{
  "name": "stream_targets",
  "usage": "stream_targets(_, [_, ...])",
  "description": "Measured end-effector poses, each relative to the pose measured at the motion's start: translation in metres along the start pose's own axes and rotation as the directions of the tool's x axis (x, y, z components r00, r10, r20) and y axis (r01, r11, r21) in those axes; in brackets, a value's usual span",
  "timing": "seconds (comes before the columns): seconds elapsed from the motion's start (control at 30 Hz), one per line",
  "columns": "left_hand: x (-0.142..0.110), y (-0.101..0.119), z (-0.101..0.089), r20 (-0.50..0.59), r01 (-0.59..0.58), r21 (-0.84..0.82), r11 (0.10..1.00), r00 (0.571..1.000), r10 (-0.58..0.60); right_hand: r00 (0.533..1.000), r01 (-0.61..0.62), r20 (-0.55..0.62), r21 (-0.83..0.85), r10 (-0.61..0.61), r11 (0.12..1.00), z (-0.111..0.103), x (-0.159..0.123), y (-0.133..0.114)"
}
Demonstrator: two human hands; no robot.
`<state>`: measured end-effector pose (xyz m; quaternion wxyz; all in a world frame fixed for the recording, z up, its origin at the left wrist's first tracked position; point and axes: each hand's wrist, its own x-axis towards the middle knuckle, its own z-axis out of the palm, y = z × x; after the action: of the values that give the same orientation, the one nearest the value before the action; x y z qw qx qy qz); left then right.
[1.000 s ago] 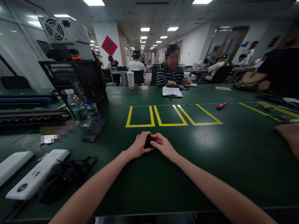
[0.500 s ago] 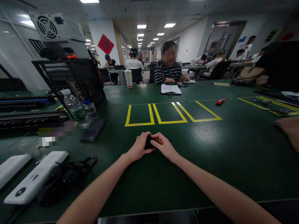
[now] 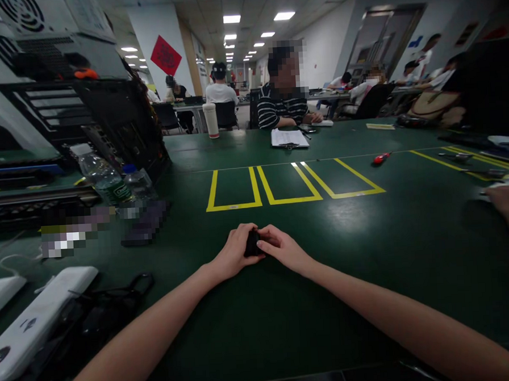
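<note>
"Near the front of a green table (image 3: 262, 338), what is being held?"

"One small black object (image 3: 251, 245). The left hand (image 3: 232, 256) curls around its left side; the right hand (image 3: 285, 251) closes narrowly on the other. They partly hide it."

"Why both?"

"Probably to steady it from two sides. Whether it touches the tabletop cannot be told."

"And beyond, counted?"

"Three yellow tape outlines (image 3: 234, 207), open at the far side, apparently marking off spaces. Then one red item (image 3: 381, 159) to the right, two bottles (image 3: 140, 185) to the left, one white cup (image 3: 210, 121), and one clipboard (image 3: 289, 138), likely within reach of a seated person (image 3: 268, 107)."
</note>
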<state>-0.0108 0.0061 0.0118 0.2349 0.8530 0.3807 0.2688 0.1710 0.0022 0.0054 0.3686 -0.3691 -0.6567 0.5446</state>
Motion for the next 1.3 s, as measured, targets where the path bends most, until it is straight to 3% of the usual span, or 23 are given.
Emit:
stream_targets(0.2, [0.003,-0.001,0.001,-0.005,0.003,0.002,1.0,1.0,-0.003,1.0,-0.002,0.026,-0.011,0.002,1.0,-0.003,0.004,-0.003])
stream_targets(0.4, [0.006,0.001,-0.006,0.088,0.071,-0.067,0.995,0.994,-0.065,0.999,-0.037,0.036,-0.042,0.039,0.998,-0.004,0.006,-0.001])
stream_targets(0.6, [0.01,-0.001,-0.006,0.115,0.086,-0.073,0.994,0.99,-0.077,0.999,0.032,0.031,-0.026,-0.031,0.999,-0.008,0.009,0.004])
stream_targets(0.93, [0.011,-0.003,-0.009,0.148,0.094,-0.076,0.993,0.986,-0.082,0.994,-0.098,0.028,-0.107,0.102,0.989,-0.009,0.012,0.002])
stream_targets(1.17, [0.011,-0.01,0.003,0.089,0.044,-0.028,0.999,0.995,-0.042,0.999,0.044,0.018,-0.127,-0.042,0.991,-0.009,0.007,0.004])
stream_targets(1.3, [0.012,-0.009,0.002,0.092,0.029,-0.031,0.999,0.995,-0.026,0.999,0.04,0.002,-0.139,-0.041,0.989,-0.009,0.008,0.004])
